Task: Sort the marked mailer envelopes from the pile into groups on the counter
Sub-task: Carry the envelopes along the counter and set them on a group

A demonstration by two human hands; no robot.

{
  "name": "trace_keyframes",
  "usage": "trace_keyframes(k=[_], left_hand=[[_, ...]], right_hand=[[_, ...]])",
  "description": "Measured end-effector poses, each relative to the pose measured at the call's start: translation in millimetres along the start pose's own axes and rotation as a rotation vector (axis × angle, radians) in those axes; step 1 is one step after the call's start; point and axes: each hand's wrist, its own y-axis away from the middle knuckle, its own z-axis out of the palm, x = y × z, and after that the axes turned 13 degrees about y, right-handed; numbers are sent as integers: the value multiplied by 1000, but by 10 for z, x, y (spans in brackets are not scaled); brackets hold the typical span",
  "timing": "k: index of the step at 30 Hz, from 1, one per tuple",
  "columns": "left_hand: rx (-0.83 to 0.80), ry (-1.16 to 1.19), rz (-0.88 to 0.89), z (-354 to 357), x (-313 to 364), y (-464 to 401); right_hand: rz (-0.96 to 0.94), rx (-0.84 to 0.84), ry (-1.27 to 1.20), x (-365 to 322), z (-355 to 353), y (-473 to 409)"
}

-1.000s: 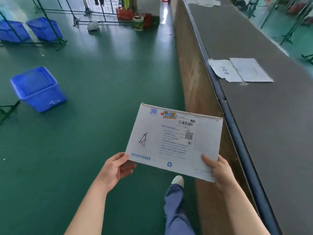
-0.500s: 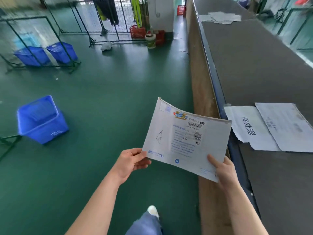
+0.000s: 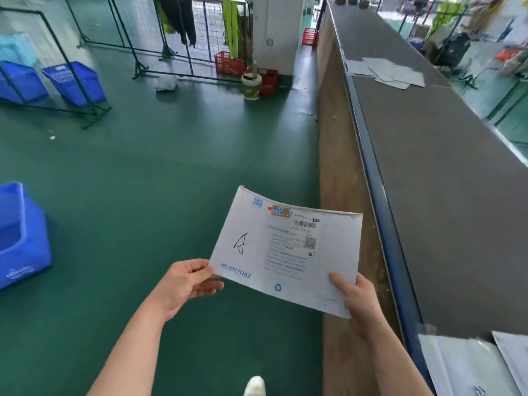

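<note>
Between green floor [image 3: 143, 181] and counter [image 3: 443, 181], envelope [image 3: 285, 252] pinched by left hand [image 3: 183, 284] and right hand [image 3: 357, 298].

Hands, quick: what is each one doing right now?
Left hand: pinching the near left corner of the white mailer envelope.
Right hand: gripping the envelope's near right corner.

Mailer envelope [image 3: 285, 250]: handwritten "A", printed "11183", recycle sign, rest unreadable.

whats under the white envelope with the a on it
Under the white cardboard mailer envelope marked A lie green floor and the counter's brown side panel. Both hands' fingers reach beneath it, mostly covered; only the right thumb shows on top.
</note>
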Motion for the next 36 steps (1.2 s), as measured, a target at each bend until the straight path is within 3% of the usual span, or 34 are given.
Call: trace_keyframes(k=[9,13,16,20,22,25,30,36], left_hand=[[-152,-104,-85,518,751,-2352],[-111,-184,-77,815,1246,-3555],[-25,-178,-44,957,1828,-4419],[33,-124,-9,991,2616,-5497],[73,-112,-9,989,2691,-5651],[128,-73,-1,958,2835,-6162],[-9,-86,-15,1120,3378,-7780],[1,-79,-6,1473,4386,-9625]], right_hand=[[-16,199,75,-1110,-296,-2191],[-93,233,51,-1591,-248,-3418],[-105,142,33,-2162,-37,-4369],[-136,-126,106,-3164,325,-5487],[-115,-194,172,-3368,428,-5645],[-99,-155,227,-3648,519,-6186],[-89,-140,311,-4301,766,-7606],[-40,101,298,-5283,957,-8944]])
